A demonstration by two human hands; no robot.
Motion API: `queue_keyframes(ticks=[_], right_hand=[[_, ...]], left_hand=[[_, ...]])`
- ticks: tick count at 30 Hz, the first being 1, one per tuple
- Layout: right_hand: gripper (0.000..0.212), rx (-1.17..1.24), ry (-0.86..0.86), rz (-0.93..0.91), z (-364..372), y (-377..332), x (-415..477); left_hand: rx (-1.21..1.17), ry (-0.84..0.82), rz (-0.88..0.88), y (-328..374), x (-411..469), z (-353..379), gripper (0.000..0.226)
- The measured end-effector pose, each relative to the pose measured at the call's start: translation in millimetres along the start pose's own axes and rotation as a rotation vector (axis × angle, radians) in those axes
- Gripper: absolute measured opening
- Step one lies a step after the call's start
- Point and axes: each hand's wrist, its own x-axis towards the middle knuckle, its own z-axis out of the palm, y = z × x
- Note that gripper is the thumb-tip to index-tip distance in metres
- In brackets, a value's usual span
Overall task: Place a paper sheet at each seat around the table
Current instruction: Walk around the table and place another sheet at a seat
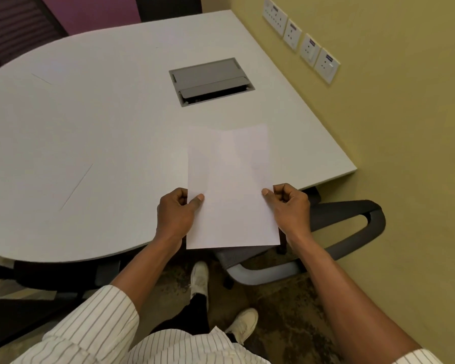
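Note:
A white paper sheet (231,187), possibly a thin stack, is held over the near edge of the pale grey table (90,132). My left hand (175,214) pinches its left edge with the thumb on top. My right hand (290,206) pinches the right edge the same way. The sheet's lower end overhangs the table edge above a chair. The far corners curl slightly upward.
A grey cable hatch (210,81) is set into the tabletop beyond the sheet. A black chair with looped armrest (352,227) stands under the table at right, another dark chair (63,277) at left. Wall sockets (300,38) line the yellow wall at right.

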Motion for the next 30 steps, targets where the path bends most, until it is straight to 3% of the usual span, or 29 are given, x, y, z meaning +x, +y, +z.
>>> queue_keyframes(ticks=[10, 19, 30], right_hand=[[0.019, -0.152, 0.002, 0.076, 34.5, -14.8, 70.7], [0.021, -0.302, 0.015, 0.168, 72.7, 8.2, 141.7], [0.024, -0.427, -0.041, 0.204, 103.0, 47.4, 200.6]], left_hand=[[0.027, -0.054, -0.062, 4.1, 88.4, 18.3, 0.009], [0.184, -0.176, -0.131, -17.0, 173.7, 30.9, 0.040], [0.314, -0.243, -0.199, -49.4, 233.2, 53.3, 0.031]])
